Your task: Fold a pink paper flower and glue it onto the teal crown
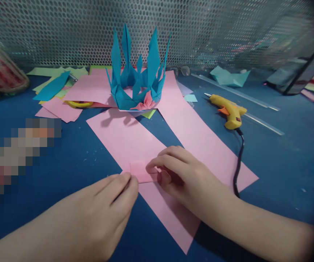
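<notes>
A small folded piece of pink paper [143, 174] lies between my two hands, low over a long pink paper strip [170, 211]. The fingers of my left hand [102, 203] pinch its left end. My right hand [184, 174] grips the right end, thumb below and curled fingers above. Beyond them stands a blue folded-paper crown [135, 102] with tall pointed tips. A pink paper butterfly-like piece [146, 102] sits on the crown's front.
A yellow glue gun [229, 111] lies at right, its black cord [240, 156] running towards me. Clear glue sticks [266, 123] are near it. Paper scraps [55, 85] and a jar [4, 69] are at left. A phone [306, 69] stands far right; perforated metal [80, 36] forms the back.
</notes>
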### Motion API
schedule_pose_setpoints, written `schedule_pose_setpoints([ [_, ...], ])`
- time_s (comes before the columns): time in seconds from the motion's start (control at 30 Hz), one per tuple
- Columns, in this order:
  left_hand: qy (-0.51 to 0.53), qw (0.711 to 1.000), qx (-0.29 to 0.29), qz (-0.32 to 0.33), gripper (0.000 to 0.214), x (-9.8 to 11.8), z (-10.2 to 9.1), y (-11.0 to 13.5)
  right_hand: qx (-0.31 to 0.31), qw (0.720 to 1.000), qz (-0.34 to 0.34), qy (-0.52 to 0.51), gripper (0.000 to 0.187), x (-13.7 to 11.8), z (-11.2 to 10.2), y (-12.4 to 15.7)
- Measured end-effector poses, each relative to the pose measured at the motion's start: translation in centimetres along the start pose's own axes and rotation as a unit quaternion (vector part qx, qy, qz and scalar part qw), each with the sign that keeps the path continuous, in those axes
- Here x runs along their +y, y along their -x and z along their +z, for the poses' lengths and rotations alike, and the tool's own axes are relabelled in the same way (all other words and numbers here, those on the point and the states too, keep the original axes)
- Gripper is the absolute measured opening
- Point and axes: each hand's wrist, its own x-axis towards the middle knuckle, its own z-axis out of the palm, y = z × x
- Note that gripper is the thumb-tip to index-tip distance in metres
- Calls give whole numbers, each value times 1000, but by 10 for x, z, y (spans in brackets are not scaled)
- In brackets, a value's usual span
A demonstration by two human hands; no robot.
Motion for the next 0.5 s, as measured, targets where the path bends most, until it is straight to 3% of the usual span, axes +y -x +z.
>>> schedule_pose_setpoints([
  [0.2, -28, 998, -61, -7, 44, -6, 2, 8, -25, 999, -33, -4, 25, 2, -1, -1],
  [0.37, 34, 997, -67, -32, 39, -7, -1, 8, -32, 998, -51, -7, 19, 3, -3, -2],
  [0.5, 79, 992, -69, -76, 55, -5, -1, 11, -40, 998, -55, 1, 16, 3, -3, -3],
])
